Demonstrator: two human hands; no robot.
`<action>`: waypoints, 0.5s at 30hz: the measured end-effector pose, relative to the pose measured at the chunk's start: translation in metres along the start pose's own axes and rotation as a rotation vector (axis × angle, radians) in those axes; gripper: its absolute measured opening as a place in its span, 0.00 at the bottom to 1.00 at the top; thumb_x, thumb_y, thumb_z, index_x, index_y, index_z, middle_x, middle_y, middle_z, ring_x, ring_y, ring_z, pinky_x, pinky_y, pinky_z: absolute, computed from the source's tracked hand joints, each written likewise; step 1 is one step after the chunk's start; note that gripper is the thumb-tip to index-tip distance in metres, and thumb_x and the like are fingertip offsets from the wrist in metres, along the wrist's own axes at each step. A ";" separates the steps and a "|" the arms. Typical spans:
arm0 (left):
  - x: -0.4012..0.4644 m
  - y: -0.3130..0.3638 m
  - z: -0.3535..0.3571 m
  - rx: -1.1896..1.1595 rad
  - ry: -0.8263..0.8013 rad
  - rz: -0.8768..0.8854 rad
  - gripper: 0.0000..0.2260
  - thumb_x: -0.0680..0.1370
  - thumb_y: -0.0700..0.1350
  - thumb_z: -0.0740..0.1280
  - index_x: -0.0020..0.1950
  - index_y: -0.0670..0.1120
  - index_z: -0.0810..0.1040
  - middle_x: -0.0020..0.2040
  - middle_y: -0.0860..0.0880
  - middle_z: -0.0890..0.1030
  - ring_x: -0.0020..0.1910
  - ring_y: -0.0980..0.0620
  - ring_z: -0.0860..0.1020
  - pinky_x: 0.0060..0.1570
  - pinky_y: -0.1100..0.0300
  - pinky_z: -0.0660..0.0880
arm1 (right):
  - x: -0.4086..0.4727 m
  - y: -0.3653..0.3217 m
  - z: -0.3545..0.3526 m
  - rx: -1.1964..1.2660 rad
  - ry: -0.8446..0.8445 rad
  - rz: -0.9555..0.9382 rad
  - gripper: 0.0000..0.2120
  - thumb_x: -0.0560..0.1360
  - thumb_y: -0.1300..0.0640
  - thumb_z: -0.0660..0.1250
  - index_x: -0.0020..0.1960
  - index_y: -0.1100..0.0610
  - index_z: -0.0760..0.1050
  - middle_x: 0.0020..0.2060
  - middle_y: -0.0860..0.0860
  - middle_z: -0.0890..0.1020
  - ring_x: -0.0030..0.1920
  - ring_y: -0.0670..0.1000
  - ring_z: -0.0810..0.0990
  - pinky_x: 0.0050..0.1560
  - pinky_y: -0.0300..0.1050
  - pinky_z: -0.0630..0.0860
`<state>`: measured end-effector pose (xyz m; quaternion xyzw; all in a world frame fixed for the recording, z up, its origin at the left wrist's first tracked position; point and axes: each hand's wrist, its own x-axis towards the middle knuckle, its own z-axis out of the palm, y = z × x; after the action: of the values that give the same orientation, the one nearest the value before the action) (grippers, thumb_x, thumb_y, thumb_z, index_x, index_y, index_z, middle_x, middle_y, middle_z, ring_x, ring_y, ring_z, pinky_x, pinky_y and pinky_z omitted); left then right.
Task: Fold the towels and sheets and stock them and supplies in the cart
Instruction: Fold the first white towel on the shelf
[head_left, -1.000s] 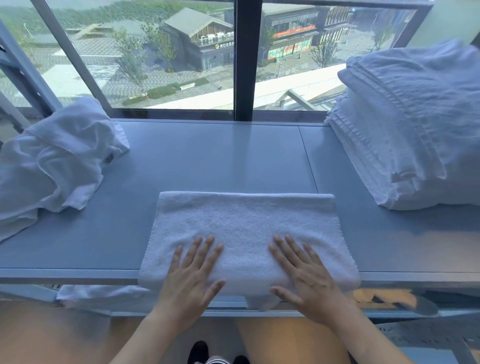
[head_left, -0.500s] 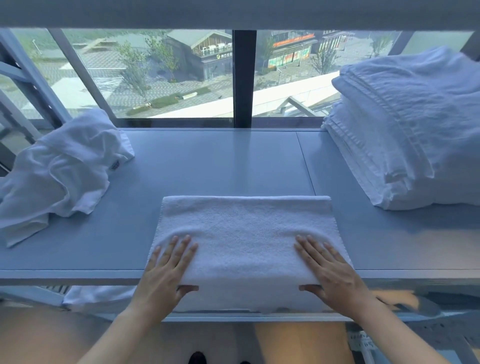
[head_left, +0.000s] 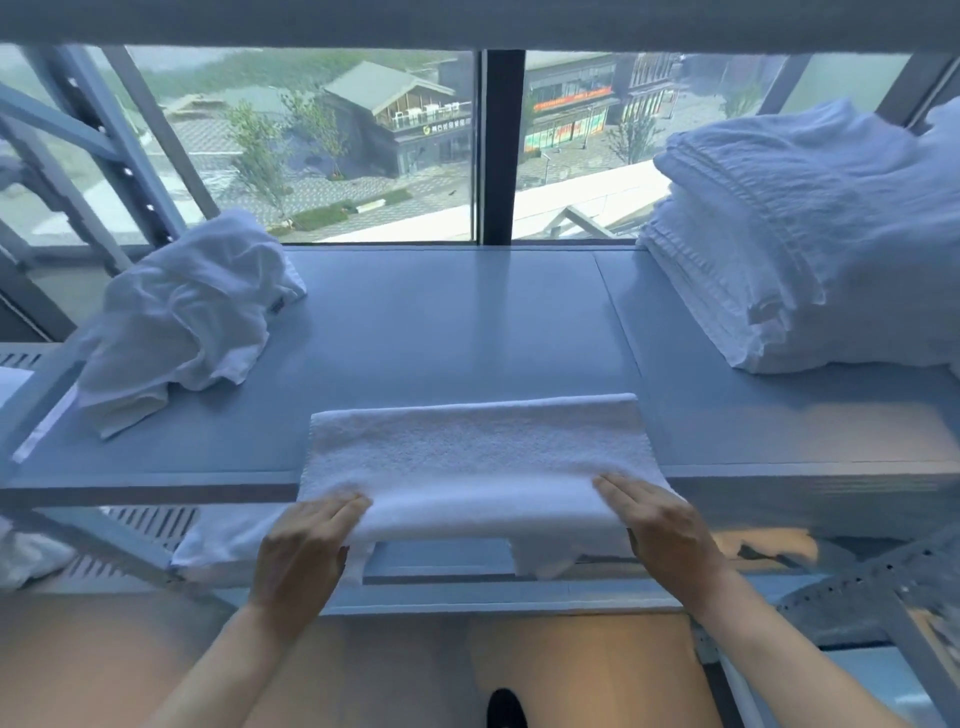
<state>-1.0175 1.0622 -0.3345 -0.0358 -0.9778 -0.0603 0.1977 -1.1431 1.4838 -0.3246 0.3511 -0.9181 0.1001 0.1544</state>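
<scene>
**Two hands grip a folded towel at the shelf's front edge**

A person's left hand (head_left: 304, 545) and right hand (head_left: 662, 525) hold the near edge of a folded white towel (head_left: 475, 457) at opposite ends, the hands well apart. On each hand the fingers lie over the top of the cloth and the thumb is tucked beneath it, so both hands pinch the towel's thick folded edge. The towel lies across the front of a grey shelf (head_left: 441, 322), its far edge flat on the surface and its near edge overhanging the shelf's front lip, raised slightly in the hands. A loose corner of the cloth hangs below the fold near the right hand.

To the left on the same shelf sits a crumpled heap of white linen (head_left: 182, 317), unfolded, well apart from the towel. To the right, a tall stack of folded white linen (head_left: 810, 234) stands against the window (head_left: 332, 150), also apart from the towel. Behind the shelf, the glass looks down on low buildings, trees and paved ground. A dark upright window post (head_left: 493, 145) divides the panes behind the towel.

Below the shelf's front lip, more white cloth (head_left: 218, 551) rests on a lower level beside the left hand. A dark shoe tip (head_left: 506, 709) shows at the bottom, on a pale floor.
</scene>
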 end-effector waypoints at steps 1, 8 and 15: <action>-0.015 -0.003 -0.013 -0.005 0.008 -0.021 0.24 0.69 0.31 0.60 0.56 0.46 0.86 0.55 0.49 0.87 0.49 0.44 0.86 0.46 0.51 0.81 | -0.002 -0.015 -0.004 0.008 -0.003 -0.004 0.31 0.63 0.79 0.67 0.64 0.63 0.81 0.59 0.56 0.85 0.56 0.58 0.85 0.55 0.51 0.83; -0.107 -0.028 -0.099 -0.009 0.052 -0.164 0.25 0.65 0.25 0.75 0.56 0.46 0.85 0.51 0.49 0.87 0.44 0.45 0.86 0.42 0.52 0.83 | -0.006 -0.115 -0.036 0.049 -0.079 -0.020 0.32 0.56 0.76 0.80 0.58 0.61 0.82 0.52 0.54 0.86 0.49 0.58 0.86 0.43 0.53 0.84; -0.143 -0.039 -0.139 -0.046 0.077 -0.241 0.26 0.64 0.26 0.75 0.57 0.48 0.85 0.51 0.51 0.85 0.43 0.44 0.84 0.40 0.53 0.80 | -0.013 -0.157 -0.067 0.082 -0.035 0.065 0.18 0.67 0.73 0.75 0.54 0.59 0.83 0.44 0.53 0.85 0.43 0.60 0.85 0.38 0.51 0.81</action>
<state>-0.8365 0.9987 -0.2675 0.0799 -0.9650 -0.1072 0.2257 -1.0136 1.3959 -0.2545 0.3289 -0.9267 0.1364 0.1206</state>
